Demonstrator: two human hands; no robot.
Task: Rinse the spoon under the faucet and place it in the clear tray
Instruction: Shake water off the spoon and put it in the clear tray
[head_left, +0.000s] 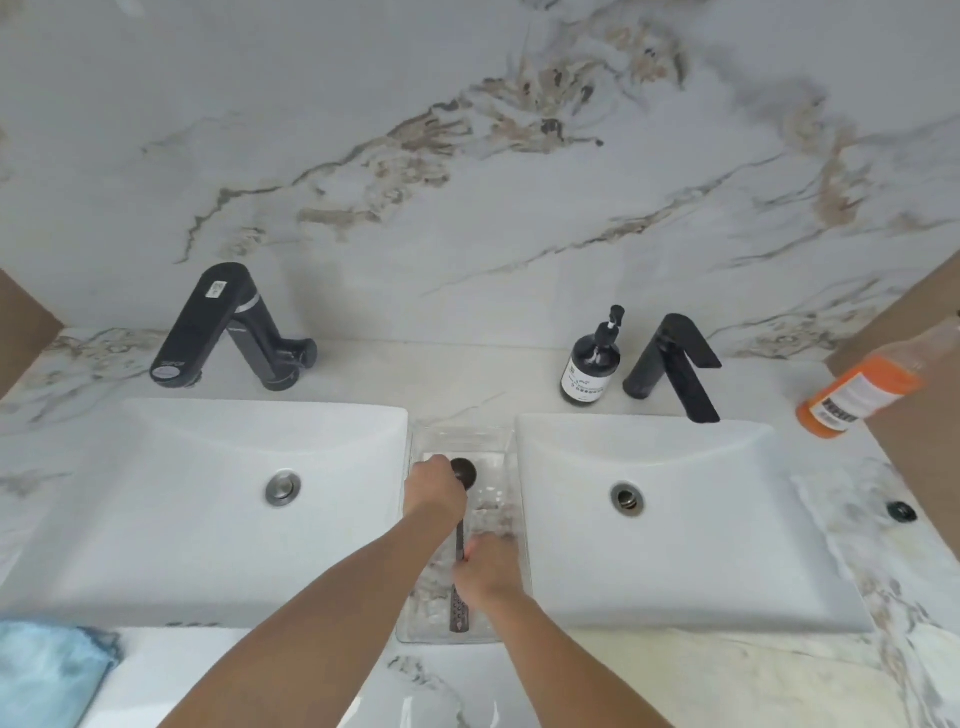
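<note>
A dark long-handled spoon (460, 535) lies lengthwise in the clear tray (462, 435), which sits on the counter between two white sinks. Its round bowl points away from me and its patterned handle end is near the tray's front. My left hand (435, 488) is closed around the spoon just behind the bowl. My right hand (488, 569) grips the middle of the handle. Both hands are inside the tray. No water runs from the left faucet (218, 327) or the right faucet (672, 364).
A left sink (156, 467) and a right sink (701, 483) flank the tray. A dark soap dispenser (589, 364) stands by the right faucet. An orange bottle (857, 389) stands at the far right. A blue cloth (47, 670) lies at the front left.
</note>
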